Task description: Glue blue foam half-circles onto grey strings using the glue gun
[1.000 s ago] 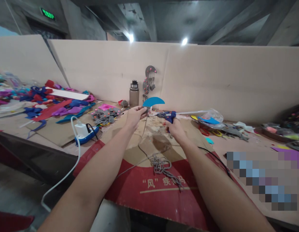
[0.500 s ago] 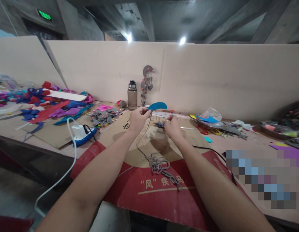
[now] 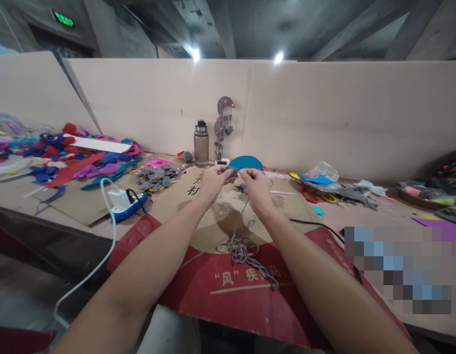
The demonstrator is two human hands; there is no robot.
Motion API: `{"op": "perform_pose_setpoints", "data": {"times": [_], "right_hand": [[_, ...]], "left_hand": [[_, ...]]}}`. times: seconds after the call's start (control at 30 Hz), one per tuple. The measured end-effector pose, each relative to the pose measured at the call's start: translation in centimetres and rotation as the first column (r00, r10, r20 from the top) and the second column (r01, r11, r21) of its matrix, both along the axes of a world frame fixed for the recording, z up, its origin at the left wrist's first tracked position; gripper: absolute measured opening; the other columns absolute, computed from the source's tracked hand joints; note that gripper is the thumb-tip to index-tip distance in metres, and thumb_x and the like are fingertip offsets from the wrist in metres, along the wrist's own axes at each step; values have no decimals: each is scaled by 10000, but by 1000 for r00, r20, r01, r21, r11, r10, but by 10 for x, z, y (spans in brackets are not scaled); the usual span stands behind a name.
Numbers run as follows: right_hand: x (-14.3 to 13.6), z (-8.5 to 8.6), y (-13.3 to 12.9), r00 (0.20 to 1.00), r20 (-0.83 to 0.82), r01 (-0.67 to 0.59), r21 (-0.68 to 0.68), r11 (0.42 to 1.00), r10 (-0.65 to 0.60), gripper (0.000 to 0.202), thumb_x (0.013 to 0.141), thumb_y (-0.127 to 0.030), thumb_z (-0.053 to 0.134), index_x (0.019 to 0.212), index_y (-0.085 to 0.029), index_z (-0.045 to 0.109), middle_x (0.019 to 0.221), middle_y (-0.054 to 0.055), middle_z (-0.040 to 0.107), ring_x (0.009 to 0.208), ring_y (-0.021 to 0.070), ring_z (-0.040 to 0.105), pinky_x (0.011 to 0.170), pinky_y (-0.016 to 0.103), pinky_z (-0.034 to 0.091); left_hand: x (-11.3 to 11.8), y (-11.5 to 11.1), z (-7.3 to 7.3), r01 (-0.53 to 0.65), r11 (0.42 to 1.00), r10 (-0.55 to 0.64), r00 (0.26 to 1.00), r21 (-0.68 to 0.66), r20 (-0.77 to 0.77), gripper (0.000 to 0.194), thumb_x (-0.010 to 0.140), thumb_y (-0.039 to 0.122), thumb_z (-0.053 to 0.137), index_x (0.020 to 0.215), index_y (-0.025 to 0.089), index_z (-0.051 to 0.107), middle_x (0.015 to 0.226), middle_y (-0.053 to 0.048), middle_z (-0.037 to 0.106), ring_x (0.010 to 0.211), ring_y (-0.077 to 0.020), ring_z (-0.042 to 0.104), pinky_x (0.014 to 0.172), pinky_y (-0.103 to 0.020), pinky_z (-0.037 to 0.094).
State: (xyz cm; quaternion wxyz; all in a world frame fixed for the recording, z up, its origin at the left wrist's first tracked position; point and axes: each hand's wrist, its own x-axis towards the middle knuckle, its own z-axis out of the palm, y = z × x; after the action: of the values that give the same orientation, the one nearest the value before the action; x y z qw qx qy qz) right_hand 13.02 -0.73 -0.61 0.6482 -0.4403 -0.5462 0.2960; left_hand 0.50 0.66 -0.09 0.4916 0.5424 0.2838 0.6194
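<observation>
My left hand (image 3: 215,183) is closed, its thumb and fingers pinching a blue half-round piece (image 3: 246,162), which looks like felt, by its lower left part. A small grey patch shows at its fingertips. Close beside it, almost touching, my right hand (image 3: 256,188) pinches a grey cord (image 3: 244,209) at the lower edge of the blue piece. From there the cord runs down to a loose tangle on the red and brown cardboard (image 3: 198,221). My fingers hide the exact spot where cord and piece meet. A dark blue tool, partly hidden, lies behind my right fingers.
Behind my hands stand a bottle (image 3: 201,145) and a grey moon-shaped hanging ornament (image 3: 225,115). To the left are a blue power strip (image 3: 128,209), grey pieces with pink dots (image 3: 157,176) and coloured scraps. At right lie a scrap-filled dish (image 3: 318,181) and scissors (image 3: 309,196).
My right hand has moved up and left from the table to meet my left hand, and now holds the cord. The blue piece has shifted slightly right and turned.
</observation>
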Motion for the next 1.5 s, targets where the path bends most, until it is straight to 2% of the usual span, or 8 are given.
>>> {"op": "perform_pose_setpoints", "data": {"times": [0.13, 0.3, 0.77, 0.9, 1.1, 1.27, 1.4, 1.5], "right_hand": [[2, -4, 3, 995, 40, 86, 41, 995, -88, 287, 745, -450, 552, 789, -172, 607, 658, -19, 543, 593, 112, 432, 550, 237, 370], [5, -6, 3, 992, 9, 128, 36, 991, -128, 256, 750, -423, 570, 774, -171, 606, 648, -32, 515, 580, 103, 411, 557, 237, 376], [9, -4, 4, 989, 71, 123, 82, 989, -129, 243, 766, -411, 551, 705, -177, 581, 633, -31, 504, 613, 114, 421, 621, 254, 365], [9, 0, 0, 991, 69, 106, 73, 992, -111, 233, 770, -405, 544, 694, -185, 560, 626, -34, 498, 591, 111, 404, 596, 251, 349], [8, 10, -13, 990, 119, 73, 84, 994, -82, 231, 797, -394, 519, 711, -183, 556, 682, -1, 576, 619, 125, 466, 627, 265, 373], [6, 11, -17, 976, 181, 93, 143, 985, -119, 210, 806, -369, 503, 719, -183, 548, 693, 14, 594, 645, 136, 492, 650, 270, 380], [4, 6, -16, 951, 235, 159, 178, 971, -199, 223, 822, -370, 492, 769, -176, 589, 701, 18, 603, 649, 147, 496, 655, 278, 385], [2, 1, -13, 940, 259, 180, 171, 969, -221, 220, 823, -359, 502, 809, -173, 618, 733, 35, 639, 667, 161, 532, 671, 289, 403]], "left_hand": [[1, 0, 0, 74, 996, -73, 996, -40, 46, 75, 768, 168, 676, 792, 97, 670, 817, -75, 710, 779, -141, 678, 889, -361, 536], [3, -5, 3, 89, 994, -84, 994, -71, 74, 42, 781, 128, 656, 803, 97, 639, 823, -76, 707, 777, -142, 685, 885, -371, 540], [1, -4, 5, 185, 976, -175, 980, -111, 96, 82, 822, 162, 635, 822, 82, 655, 896, -113, 709, 785, -158, 701, 804, -306, 563], [0, -6, 8, 235, 963, -221, 969, -133, 112, 102, 843, 172, 616, 834, 79, 658, 920, -127, 710, 810, -162, 702, 805, -294, 562], [0, -4, 10, 302, 933, -275, 950, -198, 150, 110, 876, 159, 560, 845, 93, 641, 896, -113, 713, 789, -152, 704, 731, -241, 566], [3, -6, 7, 218, 955, -200, 974, -202, 104, 82, 843, 203, 623, 815, 129, 600, 821, -75, 709, 724, -145, 696, 672, -253, 564], [6, -10, 1, 107, 979, -123, 989, -176, -81, 187, 814, 309, 661, 812, 128, 615, 769, -84, 699, 668, -160, 680, 636, -298, 560], [8, -12, -2, 31, 989, -57, 981, -144, -183, 162, 812, 290, 643, 819, 129, 626, 785, -92, 700, 657, -162, 668, 576, -275, 538]]}}
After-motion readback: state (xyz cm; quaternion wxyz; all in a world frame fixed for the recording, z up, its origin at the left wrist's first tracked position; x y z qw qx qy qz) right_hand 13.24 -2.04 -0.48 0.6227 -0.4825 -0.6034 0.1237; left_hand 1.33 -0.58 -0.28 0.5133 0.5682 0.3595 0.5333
